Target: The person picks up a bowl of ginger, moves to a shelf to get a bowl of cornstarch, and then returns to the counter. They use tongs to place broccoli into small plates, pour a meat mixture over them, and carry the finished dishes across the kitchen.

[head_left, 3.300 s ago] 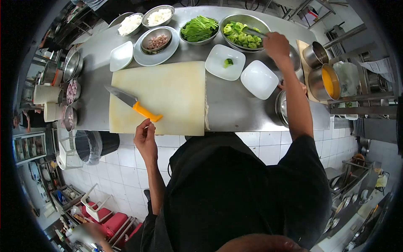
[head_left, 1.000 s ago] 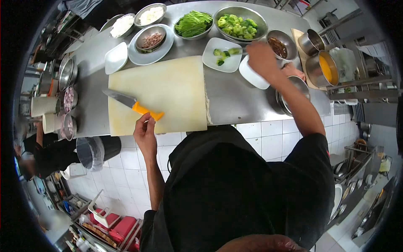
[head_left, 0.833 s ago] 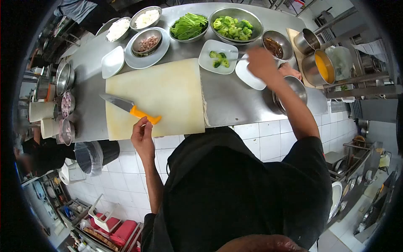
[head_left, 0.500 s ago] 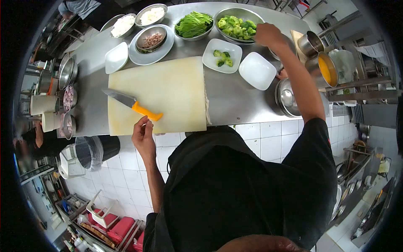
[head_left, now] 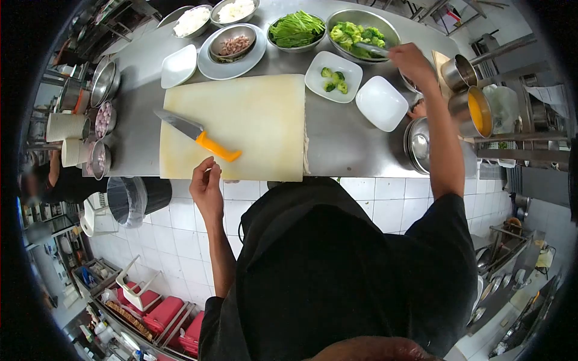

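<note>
No lettering here is sharp enough to read.

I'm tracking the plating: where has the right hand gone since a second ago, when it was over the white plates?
Yes, it moved. The right hand went away from the small plate with broccoli, back to the big broccoli bowl, holding tongs.
</note>
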